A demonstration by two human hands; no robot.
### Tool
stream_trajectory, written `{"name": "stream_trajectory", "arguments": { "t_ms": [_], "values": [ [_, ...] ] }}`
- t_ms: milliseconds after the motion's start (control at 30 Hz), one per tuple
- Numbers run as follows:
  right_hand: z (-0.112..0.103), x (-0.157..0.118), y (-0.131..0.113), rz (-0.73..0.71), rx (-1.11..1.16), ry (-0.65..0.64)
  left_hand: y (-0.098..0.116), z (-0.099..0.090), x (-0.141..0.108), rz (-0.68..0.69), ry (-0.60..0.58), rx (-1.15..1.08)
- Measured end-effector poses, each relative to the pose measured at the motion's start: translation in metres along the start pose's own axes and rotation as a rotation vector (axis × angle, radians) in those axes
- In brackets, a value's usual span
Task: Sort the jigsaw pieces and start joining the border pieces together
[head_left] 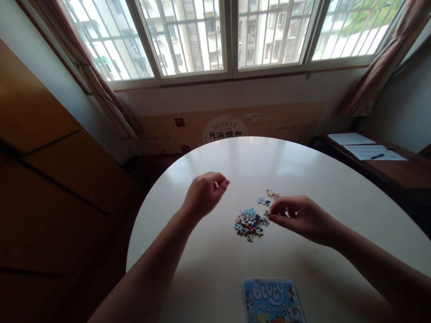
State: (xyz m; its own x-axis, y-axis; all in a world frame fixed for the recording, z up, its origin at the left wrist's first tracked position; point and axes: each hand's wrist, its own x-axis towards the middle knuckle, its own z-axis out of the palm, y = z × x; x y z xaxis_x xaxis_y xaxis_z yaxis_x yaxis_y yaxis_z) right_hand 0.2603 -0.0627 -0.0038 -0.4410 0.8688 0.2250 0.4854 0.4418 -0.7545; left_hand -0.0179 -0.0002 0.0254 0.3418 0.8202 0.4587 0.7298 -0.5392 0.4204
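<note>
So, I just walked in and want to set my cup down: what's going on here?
A person is handling jigsaw pieces at a round white table. The right hand is at the right edge of the heap of pieces; whether it grips one is unclear. The left hand hovers left of the heap. A few loose pieces lie beyond it, and a blue "Bluey" cover lies nearer the person.

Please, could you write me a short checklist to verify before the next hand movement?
1. Heap of small multicoloured jigsaw pieces away from the edge of the round white table: ok.
2. All pieces in one heap: not ok; several loose colourful pieces lie beyond it.
3. Left hand clear of heap: ok.
4. Right hand holding a piece: cannot tell.
5. Blue rectangular "Bluey" picture fully in view: not ok.
</note>
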Motion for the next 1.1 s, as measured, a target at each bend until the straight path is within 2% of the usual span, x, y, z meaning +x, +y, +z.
{"name": "stream_trajectory", "arguments": {
  "t_ms": [100, 167, 267, 367, 467, 533, 633, 733, 833, 933, 1000, 1100],
  "values": [
    [0.005, 0.0, -0.002, 0.001, 0.053, 0.052, 0.036, 0.015, -0.012, 0.181, -0.205, -0.177],
    [0.007, 0.0, -0.002, 0.001, 0.082, 0.067, 0.049, 0.022, -0.019, 0.248, -0.271, -0.238],
    [0.01, -0.001, -0.001, -0.013, 0.094, 0.073, 0.054, 0.03, -0.023, 0.292, -0.311, -0.308],
    [0.012, -0.002, -0.001, -0.038, 0.072, 0.083, 0.05, 0.033, -0.021, 0.277, -0.322, -0.379],
    [0.013, -0.003, -0.001, -0.054, 0.05, 0.104, 0.039, 0.027, -0.015, 0.17, -0.3, -0.45],
    [0.013, -0.003, 0.001, -0.068, 0.043, 0.113, 0.024, 0.016, -0.009, 0.026, -0.251, -0.484],
    [0.012, -0.003, 0.003, -0.106, 0.009, 0.104, -0.01, -0.007, 0.001, -0.218, -0.13, -0.449],
    [0.011, -0.003, 0.004, -0.148, -0.045, 0.09, -0.047, -0.029, 0.007, -0.369, -0.018, -0.323],
    [0.01, -0.003, 0.005, -0.194, -0.092, 0.073, -0.07, -0.039, 0.007, -0.503, -0.124, -0.172],
    [0.011, -0.004, 0.007, -0.238, -0.138, 0.056, -0.078, -0.037, 0.004, -0.581, -0.301, -0.074],
    [0.011, -0.004, 0.008, -0.255, -0.157, 0.05, -0.078, -0.031, 0.003, -0.583, -0.379, -0.036],
    [0.01, -0.004, 0.007, -0.275, -0.175, 0.053, -0.079, -0.023, 0.001, -0.504, -0.406, 0.048]
  ]
}}
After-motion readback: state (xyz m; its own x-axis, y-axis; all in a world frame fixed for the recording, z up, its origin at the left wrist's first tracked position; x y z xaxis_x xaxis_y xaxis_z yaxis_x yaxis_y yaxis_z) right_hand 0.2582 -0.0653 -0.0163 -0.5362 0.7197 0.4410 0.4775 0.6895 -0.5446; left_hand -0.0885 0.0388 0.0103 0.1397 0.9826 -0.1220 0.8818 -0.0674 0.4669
